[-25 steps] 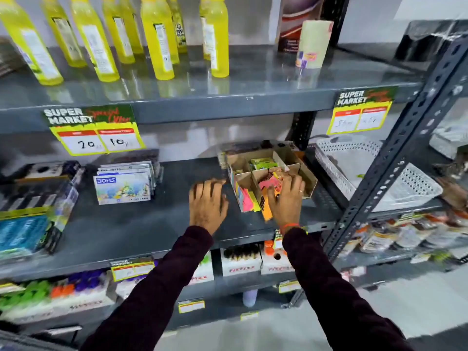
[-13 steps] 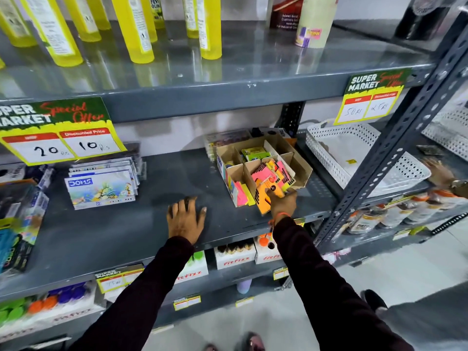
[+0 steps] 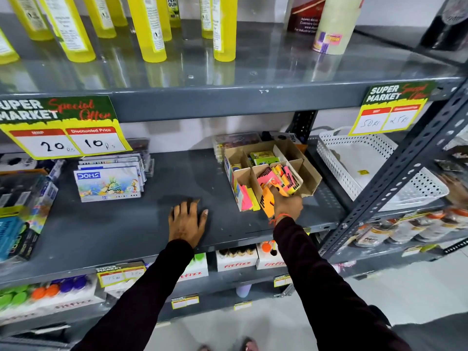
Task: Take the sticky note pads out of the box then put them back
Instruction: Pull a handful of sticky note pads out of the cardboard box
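A brown cardboard box (image 3: 310,173) with dividers stands on the grey middle shelf (image 3: 126,224). Its front compartment holds pink, yellow and orange sticky note pads (image 3: 281,177). More pink and yellow pads (image 3: 247,198) show in the box's open left side. My right hand (image 3: 286,203) is at the box's front edge, gripping an orange sticky note pad (image 3: 267,203) at the lip of that compartment. My left hand (image 3: 187,221) lies flat on the shelf to the left of the box, fingers spread, holding nothing.
DOMS colour boxes (image 3: 109,183) sit at the left of the shelf. A white perforated basket (image 3: 379,168) stands to the right behind a grey upright post (image 3: 395,178). Yellow bottles (image 3: 149,29) line the shelf above. Price tags (image 3: 63,127) hang from its edge.
The view has moved closer and to the left. My right hand stays at the box's front with the orange pad. My left hand has slid nearer the shelf's front edge.
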A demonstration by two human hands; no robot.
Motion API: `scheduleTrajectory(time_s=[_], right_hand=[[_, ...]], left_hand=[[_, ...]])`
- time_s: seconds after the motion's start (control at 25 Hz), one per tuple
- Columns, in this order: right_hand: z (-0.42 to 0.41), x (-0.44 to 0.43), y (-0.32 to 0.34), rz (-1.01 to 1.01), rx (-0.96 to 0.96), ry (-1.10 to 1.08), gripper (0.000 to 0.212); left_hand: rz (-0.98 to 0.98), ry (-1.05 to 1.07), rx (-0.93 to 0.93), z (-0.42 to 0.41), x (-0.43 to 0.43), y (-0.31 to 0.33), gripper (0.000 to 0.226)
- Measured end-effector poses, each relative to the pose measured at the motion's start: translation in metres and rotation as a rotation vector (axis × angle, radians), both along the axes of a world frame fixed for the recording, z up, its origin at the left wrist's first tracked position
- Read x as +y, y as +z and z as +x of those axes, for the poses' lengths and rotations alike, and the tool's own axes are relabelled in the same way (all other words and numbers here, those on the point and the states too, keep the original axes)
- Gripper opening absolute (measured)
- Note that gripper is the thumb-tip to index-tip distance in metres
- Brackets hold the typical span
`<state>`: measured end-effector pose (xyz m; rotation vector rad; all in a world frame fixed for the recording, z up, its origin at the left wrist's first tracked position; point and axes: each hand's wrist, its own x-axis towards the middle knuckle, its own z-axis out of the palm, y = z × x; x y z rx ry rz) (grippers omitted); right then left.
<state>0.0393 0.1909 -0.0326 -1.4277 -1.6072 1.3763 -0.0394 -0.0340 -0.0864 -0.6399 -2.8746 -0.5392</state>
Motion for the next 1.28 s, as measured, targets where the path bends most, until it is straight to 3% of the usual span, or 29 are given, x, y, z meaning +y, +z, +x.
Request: scheduleTrajectory(time_s=[0.24,0.32,0.4,0.52,0.72,0.84,0.96,1.08,1.16,1.28], right_hand=[[0.002,-0.004,0.03,0.05,0.069,-0.098,0.055],[0.002,-0.005,0.049,0.154,0.158,-0.07,0.062],[-0.003,-0.015,0.07,0.163,0.287,0.014,0.055],[-0.016,-0.057,0.086,-0.109,0.5,0.234,0.022],[-0.044,-0.122,0.036,-0.645,0.348,0.314,0.025],[-0.06,-0.13,0.011,-0.663,0.282,0.204,0.031],[-0.064,-0.129,0.003,-0.551,0.275,0.196,0.017],[-0.044,-0.133,-0.002,-0.328,0.281,0.3,0.043],[-0.034,-0.14,-0.011,-0.037,0.131,0.406,0.067],[-0.034,-0.142,-0.009,0.585,-0.213,0.807,0.076]], left_hand=[[0.036,0.002,-0.005,-0.001,-0.012,0.0,0.057],[0.018,-0.009,0.035,-0.001,-0.027,-0.003,0.058],[-0.016,-0.026,0.068,0.001,-0.043,-0.007,0.062],[-0.079,-0.051,0.073,0.004,-0.062,-0.008,0.078],[-0.161,-0.077,-0.01,0.006,-0.086,-0.006,0.096],[-0.191,-0.089,-0.032,0.01,-0.096,-0.005,0.101],[-0.24,-0.131,-0.046,0.009,-0.105,-0.004,0.111],[-0.272,-0.145,-0.058,0.008,-0.111,-0.007,0.116],[-0.278,-0.137,-0.038,0.01,-0.115,-0.01,0.116],[-0.287,-0.132,-0.021,0.011,-0.119,-0.014,0.125]])
